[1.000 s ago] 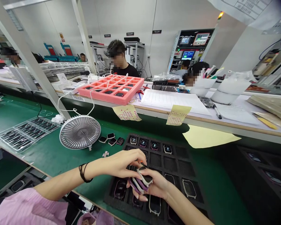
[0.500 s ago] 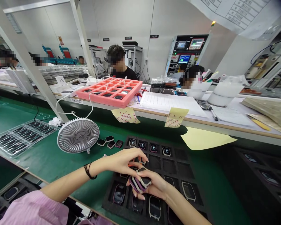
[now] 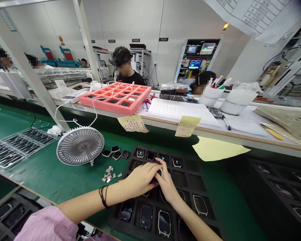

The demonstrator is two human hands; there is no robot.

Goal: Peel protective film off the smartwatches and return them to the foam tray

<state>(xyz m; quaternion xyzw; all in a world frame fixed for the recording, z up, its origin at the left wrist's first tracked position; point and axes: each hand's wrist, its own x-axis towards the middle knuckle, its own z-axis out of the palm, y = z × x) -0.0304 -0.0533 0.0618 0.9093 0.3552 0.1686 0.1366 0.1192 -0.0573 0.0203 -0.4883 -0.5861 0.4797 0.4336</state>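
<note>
Left hand: the left hand [image 3: 140, 179] lay over the black foam tray [image 3: 183, 179], its fingers [image 3: 150, 171] curled down and closed around the near side of a dark smartwatch [image 3: 159, 174]. Black hair ties [image 3: 103, 196] circled the wrist; a pink sleeve [image 3: 46, 224] showed at the lower left.
Right hand: the right hand [image 3: 167, 185] came in from the lower right, its fingers [image 3: 160, 164] raised and closed against the far side of the same watch.
Held item: the dark smartwatch lay between both hands, just right of the left palm, with the right fingers directly beside it. Both hands touched it, so neither was clearly nearer.
Long axis: could not be determined; the hands hid most of the watch.
Finger state: both sets appeared clenched around the watch, not released.
Tray contents: watches sat singly in the far row of cells, such as the smartwatch [image 3: 140, 153], and in the near row, such as the smartwatch [image 3: 145, 217]. Several cells beyond the hands held nothing visible.
Green mat: the green mat [image 3: 40, 174] on the table carried a grille fan [image 3: 80, 146], four loose smartwatches [image 3: 115, 153], and pale scraps [image 3: 109, 174].
Rear table: a pink foam tray [image 3: 137, 108] held dark watches in its cells. A co-worker [image 3: 125, 63] sat beyond it.
</note>
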